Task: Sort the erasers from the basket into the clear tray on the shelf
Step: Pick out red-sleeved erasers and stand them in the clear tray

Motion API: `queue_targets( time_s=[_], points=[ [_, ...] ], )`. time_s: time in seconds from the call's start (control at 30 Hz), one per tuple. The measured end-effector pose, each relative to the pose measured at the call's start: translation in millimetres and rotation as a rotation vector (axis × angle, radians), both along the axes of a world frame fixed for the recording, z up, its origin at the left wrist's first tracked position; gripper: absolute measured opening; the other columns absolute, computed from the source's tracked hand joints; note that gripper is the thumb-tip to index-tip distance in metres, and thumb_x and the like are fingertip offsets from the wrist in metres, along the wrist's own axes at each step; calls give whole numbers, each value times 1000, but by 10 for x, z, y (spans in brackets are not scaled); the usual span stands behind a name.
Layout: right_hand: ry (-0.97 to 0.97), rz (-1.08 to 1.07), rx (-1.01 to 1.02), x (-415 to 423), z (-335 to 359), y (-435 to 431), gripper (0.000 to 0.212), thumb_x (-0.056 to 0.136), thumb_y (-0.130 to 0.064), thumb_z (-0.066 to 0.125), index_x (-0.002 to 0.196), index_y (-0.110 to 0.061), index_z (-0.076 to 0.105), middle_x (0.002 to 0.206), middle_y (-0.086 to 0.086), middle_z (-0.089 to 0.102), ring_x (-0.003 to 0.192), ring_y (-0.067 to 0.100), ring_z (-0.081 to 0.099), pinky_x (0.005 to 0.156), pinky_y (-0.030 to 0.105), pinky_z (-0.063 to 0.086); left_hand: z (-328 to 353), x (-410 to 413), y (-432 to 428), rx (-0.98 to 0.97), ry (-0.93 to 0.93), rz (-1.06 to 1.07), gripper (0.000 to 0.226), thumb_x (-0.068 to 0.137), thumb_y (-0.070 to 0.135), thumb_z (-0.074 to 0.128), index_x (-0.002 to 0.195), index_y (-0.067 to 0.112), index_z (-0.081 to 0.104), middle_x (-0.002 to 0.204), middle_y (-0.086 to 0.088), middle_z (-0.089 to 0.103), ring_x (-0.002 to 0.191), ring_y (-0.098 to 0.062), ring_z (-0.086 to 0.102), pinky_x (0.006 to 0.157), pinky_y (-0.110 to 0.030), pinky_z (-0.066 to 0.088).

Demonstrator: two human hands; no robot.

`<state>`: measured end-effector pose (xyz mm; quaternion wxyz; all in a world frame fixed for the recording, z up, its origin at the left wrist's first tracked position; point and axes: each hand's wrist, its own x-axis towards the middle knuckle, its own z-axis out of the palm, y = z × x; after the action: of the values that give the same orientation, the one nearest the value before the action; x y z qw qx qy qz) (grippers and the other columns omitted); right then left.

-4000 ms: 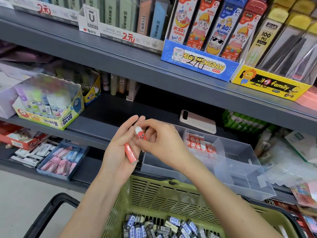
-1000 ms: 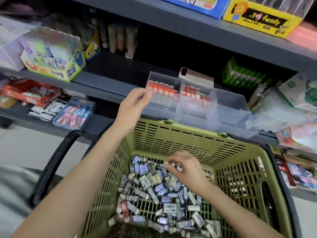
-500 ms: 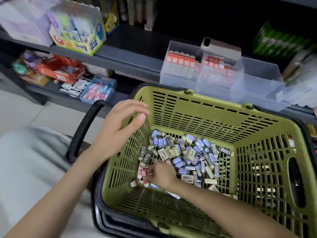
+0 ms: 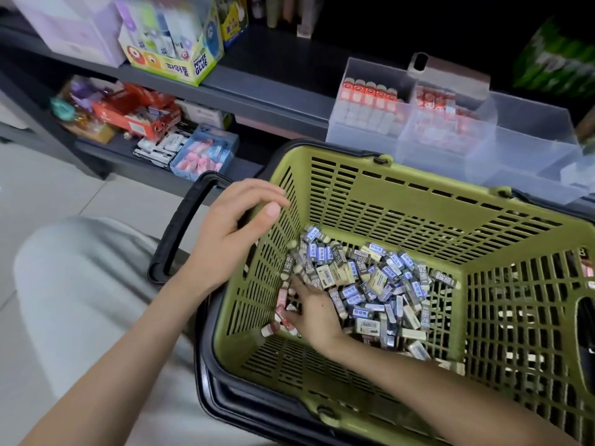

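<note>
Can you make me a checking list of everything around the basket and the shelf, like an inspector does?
Surface: dark shelf carries the clear tray; the green basket sits in front of it.
Job's things: pile of erasers in the basket, mostly blue and grey wrappers; a few red-and-white erasers at its left edge; red-topped erasers stand in the tray's left compartments, none seen in its right end.
Clutter: glue box, phone behind the tray, blue box on the lower shelf.
Hands: left hand hovers over the basket's left rim, holding nothing; right hand reaches into the pile by the red-and-white erasers, grip hidden.
Cables: nothing seen.
Surroundings: pale floor.
</note>
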<state>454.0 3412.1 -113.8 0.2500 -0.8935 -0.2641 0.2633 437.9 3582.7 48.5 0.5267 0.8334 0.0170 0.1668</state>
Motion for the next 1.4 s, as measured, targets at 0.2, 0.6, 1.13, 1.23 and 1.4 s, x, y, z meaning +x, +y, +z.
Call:
queue_targets(
  time_s=[0.2,0.6,1.13,1.23,1.4],
  points=[
    [-153,215,-86,287,-56,22,68,78,-47,68,133,-10,49,134,8,45,126,25,38,105,30,29,18,-11,-9,-11,7,1,34,90,34,46,102,10,68,110,-7,64,112,-22,56,101,-51,38],
    [16,-75,-184,32,-31,110,37,79,-46,67,101,-17,70,103,1,67,104,20,53,74,31,48,27,-10,-15,16,8,-3,35,90,33,45,102,10,68,109,-9,64,111,-22,56,101,-50,38],
    [381,71,-18,98,7,108,28,82,-28,71,94,-3,66,95,12,69,83,18,59,76,31,47,26,10,-23,76,1,-9,38,90,32,44,101,5,69,106,-10,65,109,-23,57,100,-47,39],
    [511,-23,111,185,148,6,22,84,-24,69,88,-2,65,85,13,69,67,11,60,64,27,50,37,21,-28,134,7,-23,40,90,33,44,100,3,69,105,-9,66,107,-22,57,99,-43,40],
    [681,-277,458,482,676,-204,15,84,-27,67,82,-13,65,61,-3,63,44,8,48,44,20,40,76,93,-135,87,126,6,30,94,34,46,100,13,67,102,2,65,101,-5,58,91,-21,41]
  ],
)
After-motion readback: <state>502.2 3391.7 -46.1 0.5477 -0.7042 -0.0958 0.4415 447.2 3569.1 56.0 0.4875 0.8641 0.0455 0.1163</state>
